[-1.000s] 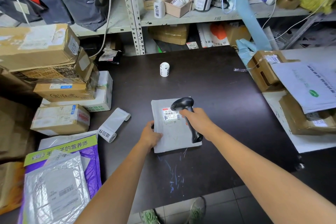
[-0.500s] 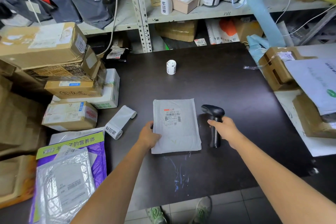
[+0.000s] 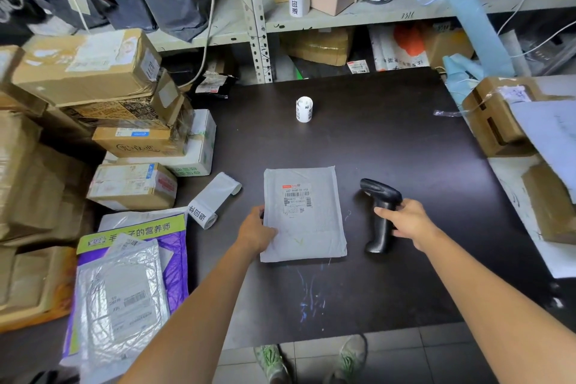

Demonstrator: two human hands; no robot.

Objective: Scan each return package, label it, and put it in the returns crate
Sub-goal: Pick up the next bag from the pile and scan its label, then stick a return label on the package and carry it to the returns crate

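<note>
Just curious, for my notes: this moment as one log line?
left hand grips grey mailer | right hand touches barcode scanner on table | label roll beside mailer

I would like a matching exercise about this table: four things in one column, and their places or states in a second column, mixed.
1 grey mailer
2 scanner
3 small label roll
4 long label roll

a stands upright, far side of the table
b the right hand touches it
c partly unrolled, beside the boxes
d the left hand holds its edge

Pairs: 1-d, 2-b, 3-a, 4-c
</note>
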